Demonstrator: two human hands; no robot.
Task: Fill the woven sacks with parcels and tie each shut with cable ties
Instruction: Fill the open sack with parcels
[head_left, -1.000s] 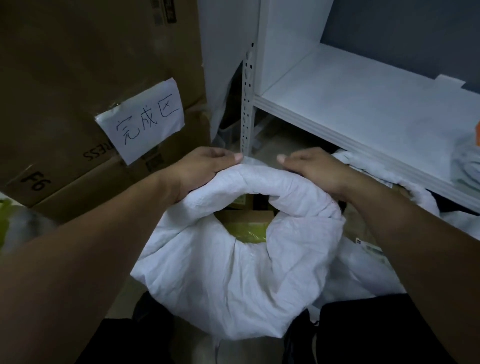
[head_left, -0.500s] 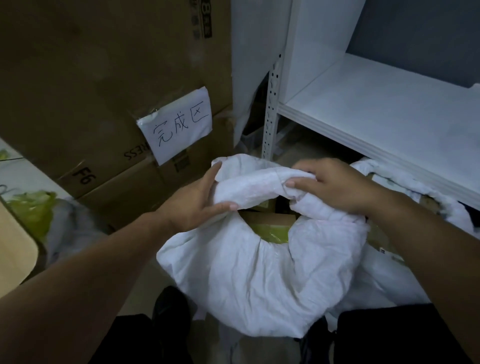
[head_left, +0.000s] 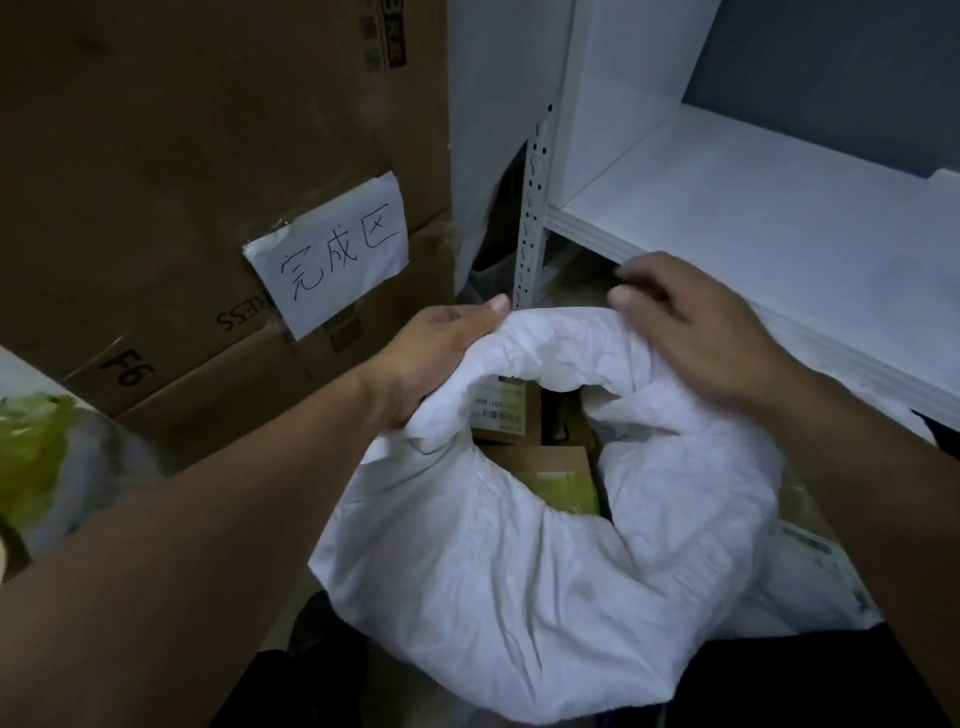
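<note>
Both hands (head_left: 441, 353) (head_left: 696, 332) grip the woven sack (head_left: 519, 571) rim

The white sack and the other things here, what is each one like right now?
woven sack: mouth open, rim rolled down, not tied
parcels: inside the sack
left hand: grips the rim
right hand: rests on the rim, blurred
paper sign: taped to a cardboard box
shelf: bare where visible

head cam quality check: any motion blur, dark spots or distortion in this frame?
Head view: right hand smeared by motion blur, left hand sharper; dim overall, cardboard boxes in shadow; sack and shelf brightest; wide-angle bends the shelf post.
</note>
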